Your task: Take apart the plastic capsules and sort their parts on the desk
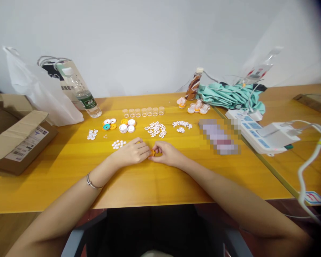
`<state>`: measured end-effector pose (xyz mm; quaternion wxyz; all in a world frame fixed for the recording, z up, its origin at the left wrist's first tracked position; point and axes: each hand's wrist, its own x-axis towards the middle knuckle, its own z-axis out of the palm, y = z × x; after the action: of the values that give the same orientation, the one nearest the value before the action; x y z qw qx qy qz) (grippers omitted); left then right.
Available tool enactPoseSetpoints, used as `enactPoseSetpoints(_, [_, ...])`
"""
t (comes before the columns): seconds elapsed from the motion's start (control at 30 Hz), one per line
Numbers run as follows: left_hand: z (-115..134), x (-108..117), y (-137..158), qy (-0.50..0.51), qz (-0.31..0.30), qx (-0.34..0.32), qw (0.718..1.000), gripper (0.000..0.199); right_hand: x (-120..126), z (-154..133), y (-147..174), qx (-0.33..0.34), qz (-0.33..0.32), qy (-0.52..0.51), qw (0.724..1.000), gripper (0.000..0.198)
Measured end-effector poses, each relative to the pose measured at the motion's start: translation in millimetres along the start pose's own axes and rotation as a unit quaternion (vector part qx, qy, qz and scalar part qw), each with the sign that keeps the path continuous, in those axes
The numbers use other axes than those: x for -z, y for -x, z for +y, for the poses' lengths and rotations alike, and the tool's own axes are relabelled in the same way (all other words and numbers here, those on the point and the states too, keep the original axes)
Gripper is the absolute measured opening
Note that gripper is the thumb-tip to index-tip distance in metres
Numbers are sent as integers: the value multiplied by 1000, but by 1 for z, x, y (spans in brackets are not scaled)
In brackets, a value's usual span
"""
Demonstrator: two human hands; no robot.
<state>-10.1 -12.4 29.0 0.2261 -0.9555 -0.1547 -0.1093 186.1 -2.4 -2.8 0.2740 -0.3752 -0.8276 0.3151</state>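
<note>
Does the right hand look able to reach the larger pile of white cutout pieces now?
Probably yes: nothing visible stands between the right hand and the white cutout pieces, though that hand appears to be holding a small orange part.

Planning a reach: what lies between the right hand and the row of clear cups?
In the head view, a cluster of white openwork pieces lies between the right hand and the row of clear cups.

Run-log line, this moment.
left hand: touching rounded orange plastic part | right hand: pinching it | clear round plastic cups: lined up beyond
</note>
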Motion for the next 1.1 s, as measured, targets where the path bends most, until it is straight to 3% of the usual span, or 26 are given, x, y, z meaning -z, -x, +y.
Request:
enactPoseSetpoints(0.67, [0, -7, 3, 175, 6, 134, 975, 19, 2, -1, 1, 1, -3, -1, 1000, 21])
enactPoseSetpoints(0.8, [0, -12, 2, 311, 28, 225, 923, 16, 2, -2, 1, 1, -4, -2, 1000, 20])
enactPoseSetpoints(0.97, [0, -15, 2, 477, 91, 345, 803, 20, 2, -1, 1, -5, -3, 1, 1000, 21])
enactPoseSetpoints(1.1, [0, -14, 3, 527, 101, 380, 753, 21, 2, 0, 1, -8, -6, 5, 1000, 22])
